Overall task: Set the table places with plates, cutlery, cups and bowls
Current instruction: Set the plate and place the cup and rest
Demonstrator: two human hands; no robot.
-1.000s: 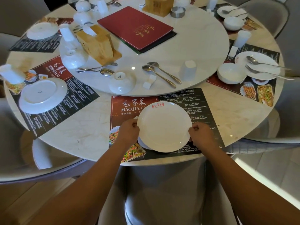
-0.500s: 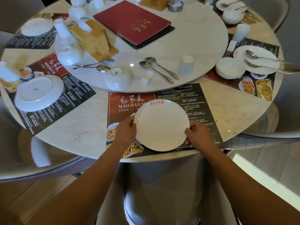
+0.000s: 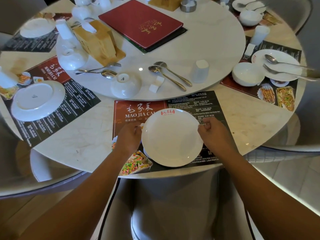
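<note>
So that the white plate (image 3: 171, 139) sits centred on the placemat (image 3: 138, 108), we have left grip (image 3: 129, 137) and right grip (image 3: 213, 135) clamped on its opposite rims.

The plate (image 3: 172, 137) covers the middle of the placemat (image 3: 138, 110) and hides the print there. The small print that does show is too fine to read. A white piece (image 3: 145, 151) peeks from under the plate's near-left rim, with too little showing to name it. The left hand (image 3: 129, 138) shows only its back, so its fingers (image 3: 138, 129) are mostly hidden at the rim. On the right, the fork (image 3: 267, 67) and spoon (image 3: 269, 58) handles run into the blurred picture edge. The top edge cuts off the wooden box (image 3: 164, 2) on the desk (image 3: 78, 141).
</note>
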